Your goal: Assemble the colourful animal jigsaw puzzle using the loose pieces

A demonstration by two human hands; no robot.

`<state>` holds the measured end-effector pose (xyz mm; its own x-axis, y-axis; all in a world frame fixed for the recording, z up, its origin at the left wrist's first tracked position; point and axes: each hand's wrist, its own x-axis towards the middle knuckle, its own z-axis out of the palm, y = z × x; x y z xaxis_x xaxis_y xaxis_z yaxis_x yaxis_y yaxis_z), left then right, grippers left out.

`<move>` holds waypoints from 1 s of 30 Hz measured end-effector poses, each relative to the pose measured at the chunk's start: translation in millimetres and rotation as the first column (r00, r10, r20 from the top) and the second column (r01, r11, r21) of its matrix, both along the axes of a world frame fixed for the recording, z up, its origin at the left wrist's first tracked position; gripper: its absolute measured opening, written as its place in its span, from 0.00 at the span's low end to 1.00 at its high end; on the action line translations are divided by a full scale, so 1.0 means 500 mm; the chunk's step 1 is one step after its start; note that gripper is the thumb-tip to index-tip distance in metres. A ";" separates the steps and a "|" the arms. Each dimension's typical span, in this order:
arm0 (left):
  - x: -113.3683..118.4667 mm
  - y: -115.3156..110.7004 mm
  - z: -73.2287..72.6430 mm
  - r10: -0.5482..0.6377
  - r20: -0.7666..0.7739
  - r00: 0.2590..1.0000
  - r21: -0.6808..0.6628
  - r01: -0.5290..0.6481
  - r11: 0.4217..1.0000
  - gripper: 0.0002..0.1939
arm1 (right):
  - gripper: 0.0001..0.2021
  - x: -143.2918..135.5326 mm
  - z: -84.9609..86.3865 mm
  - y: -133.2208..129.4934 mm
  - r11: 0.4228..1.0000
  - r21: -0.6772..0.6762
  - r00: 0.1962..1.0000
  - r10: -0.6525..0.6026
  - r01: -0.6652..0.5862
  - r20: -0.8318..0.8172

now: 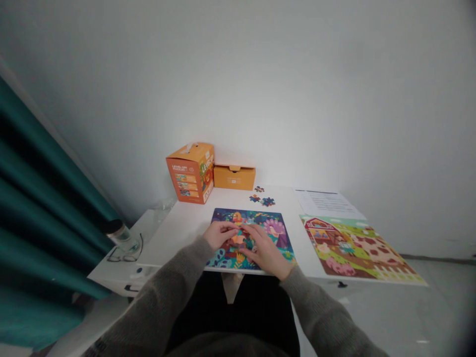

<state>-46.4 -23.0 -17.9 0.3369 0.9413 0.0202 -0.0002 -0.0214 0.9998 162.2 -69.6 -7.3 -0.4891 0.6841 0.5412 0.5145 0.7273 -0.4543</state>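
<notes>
A colourful puzzle picture (281, 239) lies flat at the near edge of the white table. My left hand (220, 234) rests over its middle left part, thumb and fingers close together. Over the centre and right of the picture is my right hand (265, 250), its fingers bent and spread from the thumb, fingertips near those of my left hand. Whether a small piece lies between the fingertips is too small to tell. Beyond the picture lie loose puzzle pieces (267, 202) in small groups.
An orange puzzle box (191, 173) and a smaller orange box (234, 177) stand at the back. A farm picture (357, 248) and a printed sheet (325, 202) lie right. Left are a bottle (124, 238), glasses (128, 258) and a teal curtain (40, 218).
</notes>
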 end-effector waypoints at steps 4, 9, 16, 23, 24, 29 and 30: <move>0.003 -0.002 0.006 -0.045 0.048 0.998 0.019 0.044 0.999 0.26 | 0.30 0.002 -0.013 0.001 0.996 0.079 0.997 -0.051 0.047 0.049; 0.011 -0.012 0.001 -0.050 0.133 0.990 0.051 0.044 0.998 0.24 | 0.27 -0.008 -0.031 -0.003 0.963 0.106 0.969 -0.246 0.247 -0.022; 0.000 -0.007 0.004 0.025 0.006 1.000 0.189 -0.026 0.982 0.22 | 0.12 0.006 -0.014 -0.009 0.988 0.080 0.991 -0.130 0.133 -0.037; -0.001 -0.007 0.005 0.013 -0.044 0.999 0.176 -0.005 0.984 0.23 | 0.07 0.034 0.013 0.009 0.987 0.162 0.997 -0.003 -0.010 0.082; 0.002 -0.008 0.004 0.009 -0.047 0.999 0.171 0.000 0.985 0.23 | 0.07 0.034 0.017 0.009 0.987 0.159 0.995 0.007 -0.023 0.100; 0.005 -0.001 -0.006 0.001 -0.056 0.998 0.155 0.008 0.988 0.22 | 0.14 0.037 0.023 0.017 0.984 0.172 0.987 0.017 -0.044 0.157; 0.001 0.003 -0.008 0.034 -0.062 0.997 0.181 -0.022 0.983 0.21 | 0.16 0.040 0.019 0.022 0.985 0.170 0.988 0.008 -0.035 0.152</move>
